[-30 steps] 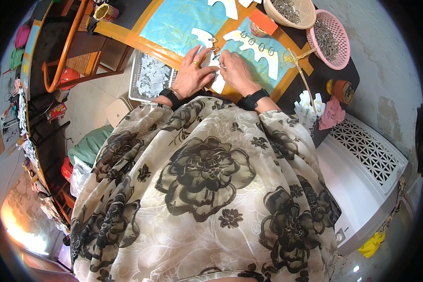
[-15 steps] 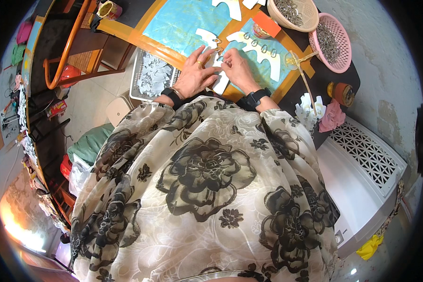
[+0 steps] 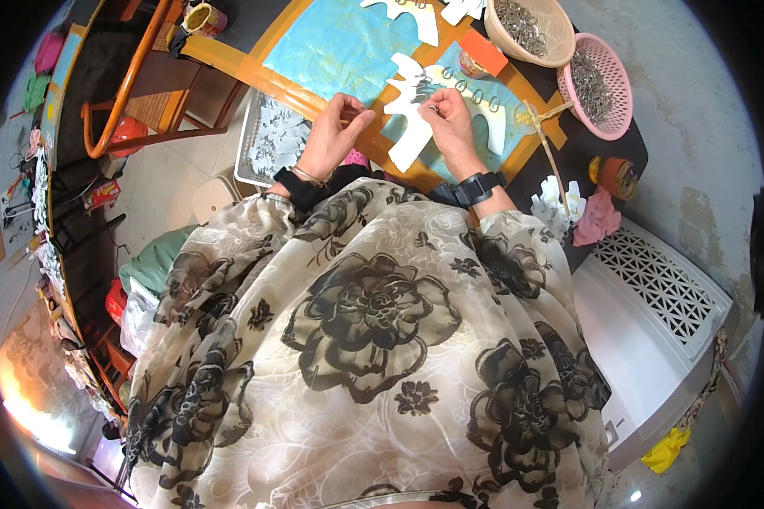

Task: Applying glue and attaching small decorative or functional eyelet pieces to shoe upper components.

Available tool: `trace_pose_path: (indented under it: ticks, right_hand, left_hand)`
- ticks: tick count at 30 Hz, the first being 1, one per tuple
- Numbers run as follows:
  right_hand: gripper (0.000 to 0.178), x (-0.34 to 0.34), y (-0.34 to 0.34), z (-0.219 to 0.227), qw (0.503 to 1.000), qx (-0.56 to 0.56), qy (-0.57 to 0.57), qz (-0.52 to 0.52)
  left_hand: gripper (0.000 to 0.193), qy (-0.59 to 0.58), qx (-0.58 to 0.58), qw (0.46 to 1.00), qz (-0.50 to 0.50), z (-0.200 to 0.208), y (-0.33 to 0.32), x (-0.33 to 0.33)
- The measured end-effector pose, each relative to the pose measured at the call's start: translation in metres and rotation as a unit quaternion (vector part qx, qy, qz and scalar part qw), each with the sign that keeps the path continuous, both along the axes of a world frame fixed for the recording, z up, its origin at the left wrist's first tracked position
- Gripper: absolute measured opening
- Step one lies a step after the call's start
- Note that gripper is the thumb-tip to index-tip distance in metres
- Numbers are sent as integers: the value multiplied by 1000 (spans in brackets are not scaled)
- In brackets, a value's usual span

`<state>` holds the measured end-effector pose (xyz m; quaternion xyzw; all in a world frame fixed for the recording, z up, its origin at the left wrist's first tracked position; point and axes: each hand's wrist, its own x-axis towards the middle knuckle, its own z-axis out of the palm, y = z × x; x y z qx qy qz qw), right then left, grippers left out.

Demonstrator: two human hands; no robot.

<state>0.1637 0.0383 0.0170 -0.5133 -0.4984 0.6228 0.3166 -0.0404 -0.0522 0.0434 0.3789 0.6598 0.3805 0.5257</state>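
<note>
Fingers (image 3: 434, 111) of the right hand (image 3: 455, 132) are appearing to pinch the right edge of a white scalloped piece (image 3: 411, 138). Compared with half a second ago, the left hand (image 3: 329, 142) is no longer leaning over this piece; now it is hovering just beside it, to the left, with its fingers curling toward the thumb, and whether they are pinching something small, I cannot tell. The white scalloped piece is now lying more to the right, at an angle, and is seeming to overlap a second white piece (image 3: 496, 134), which is carrying metal rings (image 3: 472, 84). So, in my judgement, the right hand alone is now controlling the piece, without the left one steadying it. Under them, a blue sheet (image 3: 327, 55) with brown tape (image 3: 244, 61) around it is covering part of the dark counter (image 3: 259, 21). Farther to the right, a beige basket (image 3: 530, 58) and a pink basket (image 3: 617, 100) are holding small metal parts.
</note>
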Motion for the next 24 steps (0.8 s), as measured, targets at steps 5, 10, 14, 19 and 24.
trace_pose_path:
  ticks: [5,10,14,19,24]
  right_hand:
    - [24,-13,-3,28,994,-54,94,8]
    - [24,-19,-1,34,991,-17,133,21]
    - [22,-17,-1,41,988,-23,150,16]
    - [20,-13,-1,45,982,-57,181,-19]
    - [21,-4,-11,47,985,-57,109,120]
  left_hand:
    - [56,-239,-96,966,32,14,13,11]
    - [56,-222,-76,972,25,11,26,28]
    - [48,-255,-26,965,61,7,28,27]
    - [46,-213,4,975,69,11,33,26]
    - [43,-210,22,975,71,10,32,25]
